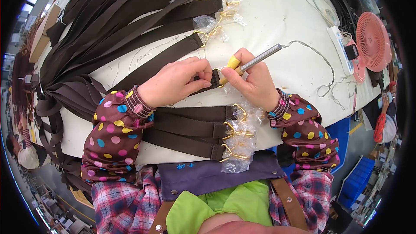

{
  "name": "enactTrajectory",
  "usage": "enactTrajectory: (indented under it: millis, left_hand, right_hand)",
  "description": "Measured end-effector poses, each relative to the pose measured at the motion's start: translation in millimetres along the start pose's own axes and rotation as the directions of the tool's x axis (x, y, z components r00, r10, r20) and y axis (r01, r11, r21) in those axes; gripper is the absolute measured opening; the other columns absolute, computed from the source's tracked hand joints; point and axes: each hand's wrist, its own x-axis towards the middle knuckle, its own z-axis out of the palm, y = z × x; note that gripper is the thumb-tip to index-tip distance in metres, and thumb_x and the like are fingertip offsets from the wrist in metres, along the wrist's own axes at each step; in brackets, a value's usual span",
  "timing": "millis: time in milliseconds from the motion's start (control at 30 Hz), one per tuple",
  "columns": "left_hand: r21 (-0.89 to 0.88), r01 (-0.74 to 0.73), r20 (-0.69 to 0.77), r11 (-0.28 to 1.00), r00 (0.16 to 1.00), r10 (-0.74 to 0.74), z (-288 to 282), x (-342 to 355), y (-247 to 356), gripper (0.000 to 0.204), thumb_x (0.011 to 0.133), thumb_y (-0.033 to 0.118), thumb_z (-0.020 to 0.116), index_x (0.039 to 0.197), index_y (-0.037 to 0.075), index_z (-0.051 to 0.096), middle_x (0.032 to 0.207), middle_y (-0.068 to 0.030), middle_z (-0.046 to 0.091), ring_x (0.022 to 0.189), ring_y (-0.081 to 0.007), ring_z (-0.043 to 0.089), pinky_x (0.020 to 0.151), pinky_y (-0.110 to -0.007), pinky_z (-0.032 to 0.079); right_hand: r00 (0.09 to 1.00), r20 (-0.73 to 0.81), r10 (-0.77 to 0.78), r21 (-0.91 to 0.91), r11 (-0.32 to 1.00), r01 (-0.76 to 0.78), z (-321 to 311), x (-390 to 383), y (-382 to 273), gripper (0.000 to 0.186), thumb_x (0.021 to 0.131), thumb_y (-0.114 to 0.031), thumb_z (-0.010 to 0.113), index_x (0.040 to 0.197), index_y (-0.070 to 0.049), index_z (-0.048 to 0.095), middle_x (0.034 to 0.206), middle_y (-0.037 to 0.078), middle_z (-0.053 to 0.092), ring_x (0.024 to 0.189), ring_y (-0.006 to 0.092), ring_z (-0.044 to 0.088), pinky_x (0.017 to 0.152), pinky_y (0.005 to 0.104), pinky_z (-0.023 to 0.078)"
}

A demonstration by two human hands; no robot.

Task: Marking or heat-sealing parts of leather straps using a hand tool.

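Note:
My left hand (180, 82) pinches the end of a dark brown strap (212, 80), close to its gold-coloured metal fitting. In my right hand (255, 80) is a corded pen-shaped tool (262, 57) with a silver barrel. Its front end points left at the strap end, and the grip hides most of that part. A yellow finger cover (234, 62) sits on one right finger. Nearer to me lie several finished-looking strap ends (190, 130) with gold hooks (228, 131) in clear plastic wrap (238, 162).
Long dark straps (112, 8) fan across the white table (277, 13) at the far left. A cord (323, 56) runs right from the tool. A white power strip (341, 50) and pink fan (373, 41) stand at the right. Blue crates (356, 182) are on the floor.

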Motion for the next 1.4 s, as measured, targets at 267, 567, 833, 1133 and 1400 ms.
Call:
enactTrajectory:
  millis: [267,567,833,1133,1400]
  left_hand:
    - [-0.004,0.032,0.009,0.999,0.999,-0.032,-1.4,-0.9,2.7,0.012,0.087,0.009,0.064,0.094,0.005,0.054,0.084,-0.0058,0.053,0.068,-0.015,0.051,0.064,-0.028,0.044]
    - [0.104,0.054,0.0,0.993,0.999,-0.054,0.0,1.6,11.3,0.019,0.083,0.012,0.069,0.096,0.007,0.056,0.087,-0.006,0.053,0.069,-0.0184,0.054,0.065,-0.031,0.046]
    - [0.079,0.011,0.025,0.997,1.0,-0.013,0.6,1.4,1.4,0.014,0.083,0.01,0.067,0.092,0.007,0.057,0.088,-0.0063,0.053,0.069,-0.0183,0.053,0.065,-0.03,0.045]
    - [0.048,0.047,0.04,0.998,0.998,-0.049,-1.2,1.1,3.7,0.013,0.087,0.011,0.064,0.094,0.007,0.055,0.087,-0.0069,0.052,0.069,-0.0174,0.052,0.065,-0.03,0.045]
    - [0.055,0.067,0.042,0.996,0.997,-0.07,-1.4,1.6,4.8,0.013,0.087,0.012,0.064,0.094,0.006,0.054,0.087,-0.0077,0.052,0.071,-0.0188,0.054,0.067,-0.031,0.046]
  right_hand:
    - [1.0,0.011,-0.003,0.003,1.0,0.003,2.2,0.0,-0.5,0.025,0.09,-0.022,0.065,0.087,-0.003,0.049,0.064,0.005,0.062,0.055,0.0095,0.055,0.05,0.0248,0.042]
    - [0.999,-0.036,-0.024,0.077,0.997,0.027,3.2,-1.4,0.5,0.024,0.089,-0.021,0.065,0.086,-0.003,0.049,0.064,0.005,0.06,0.056,0.0089,0.054,0.051,0.0246,0.041]
    - [0.999,-0.026,-0.026,0.031,0.999,0.027,3.3,-1.8,3.7,0.025,0.089,-0.021,0.066,0.085,-0.004,0.049,0.06,0.003,0.054,0.053,0.0086,0.048,0.049,0.0253,0.038]
    - [1.0,-0.014,-0.005,0.002,1.0,0.005,3.6,-2.2,2.4,0.025,0.088,-0.021,0.067,0.086,-0.003,0.049,0.06,0.004,0.053,0.052,0.0093,0.049,0.048,0.0256,0.039]
    - [0.998,0.044,0.041,-0.023,0.999,-0.04,0.6,-1.8,-1.9,0.02,0.09,-0.015,0.064,0.087,-0.004,0.048,0.069,0.001,0.059,0.061,0.0042,0.051,0.054,0.0208,0.04]
